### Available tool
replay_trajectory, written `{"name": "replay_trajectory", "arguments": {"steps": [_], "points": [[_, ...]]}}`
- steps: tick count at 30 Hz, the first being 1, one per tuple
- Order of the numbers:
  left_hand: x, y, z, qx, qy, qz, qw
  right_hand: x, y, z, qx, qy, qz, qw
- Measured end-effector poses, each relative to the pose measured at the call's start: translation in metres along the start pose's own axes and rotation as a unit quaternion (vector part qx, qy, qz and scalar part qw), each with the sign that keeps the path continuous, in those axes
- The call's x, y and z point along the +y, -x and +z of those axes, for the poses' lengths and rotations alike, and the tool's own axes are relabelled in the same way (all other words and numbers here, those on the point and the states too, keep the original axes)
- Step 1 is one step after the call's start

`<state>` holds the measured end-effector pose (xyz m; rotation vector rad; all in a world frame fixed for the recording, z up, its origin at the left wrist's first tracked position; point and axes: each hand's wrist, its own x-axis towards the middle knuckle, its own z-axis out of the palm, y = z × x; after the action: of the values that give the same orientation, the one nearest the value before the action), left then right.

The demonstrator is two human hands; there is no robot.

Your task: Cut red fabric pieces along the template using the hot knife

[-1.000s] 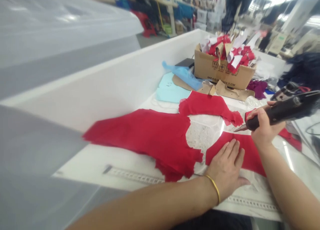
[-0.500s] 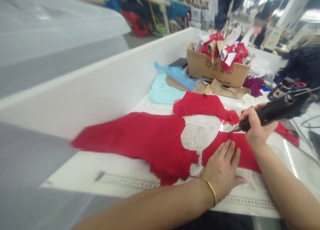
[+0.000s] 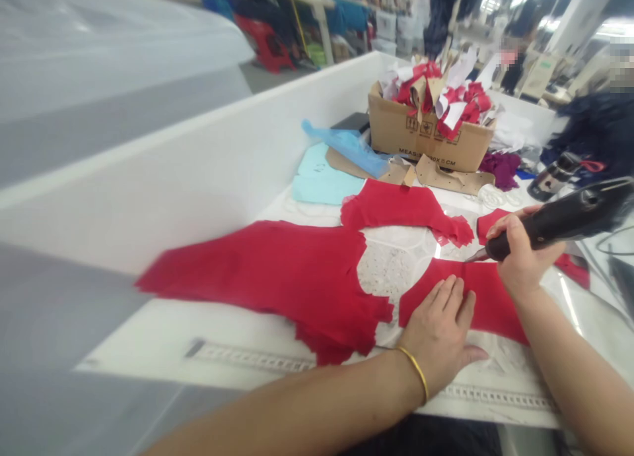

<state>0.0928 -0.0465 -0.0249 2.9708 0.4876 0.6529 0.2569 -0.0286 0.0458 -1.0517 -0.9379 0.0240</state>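
My left hand (image 3: pixel 438 327), with a gold bangle at the wrist, lies flat with fingers stretched out on a piece of red fabric (image 3: pixel 490 311). In my right hand (image 3: pixel 522 261) is a black handheld power tool (image 3: pixel 569 215), gripped near its front end and tilted. Its thin metal tip reaches down to the fabric's far edge, just ahead of my left fingertips; whether it touches cannot be made out. Left of my hands spreads a large red fabric piece (image 3: pixel 277 264) with ragged edges. Another red piece (image 3: pixel 396 205) lies beyond a scuffed, pale patch of table.
A cardboard box (image 3: pixel 430 136) full of red and white scraps stands at the back. Nearby lie light-blue sheet material (image 3: pixel 321 182), brown card pieces (image 3: pixel 453 175) and purple cloth (image 3: pixel 500 169). A dark bottle (image 3: pixel 552 175) stands at right. A measuring tape (image 3: pixel 252 357) runs along the front edge.
My right hand and the power tool have shifted right along the fabric's far edge. My left hand stays flat in nearly the same place.
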Motion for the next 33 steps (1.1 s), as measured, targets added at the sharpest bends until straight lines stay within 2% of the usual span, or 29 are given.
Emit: {"name": "replay_trajectory", "arguments": {"steps": [10, 17, 23, 27, 30, 33], "points": [[-0.004, 0.0, -0.001, 0.018, -0.002, 0.015, 1.0, 0.002, -0.015, -0.031, 0.041, 0.033, -0.02, 0.998], [-0.006, -0.003, -0.003, 0.04, -0.01, 0.008, 0.999, 0.003, -0.011, -0.03, 0.048, 0.038, -0.008, 0.998], [-0.022, -0.013, -0.013, 0.077, 0.032, 0.001, 0.997, -0.005, -0.011, -0.031, 0.047, -0.013, -0.039, 0.998], [-0.039, -0.021, -0.03, 0.051, 0.157, -0.052, 0.985, -0.023, 0.003, -0.025, -0.005, -0.05, -0.016, 0.999], [-0.051, -0.025, -0.044, 0.011, 0.267, -0.108, 0.958, -0.041, 0.023, -0.015, -0.085, -0.087, 0.025, 0.992], [-0.057, -0.027, -0.053, -0.031, 0.357, -0.135, 0.924, -0.056, 0.041, -0.007, -0.172, -0.095, 0.046, 0.98]]}}
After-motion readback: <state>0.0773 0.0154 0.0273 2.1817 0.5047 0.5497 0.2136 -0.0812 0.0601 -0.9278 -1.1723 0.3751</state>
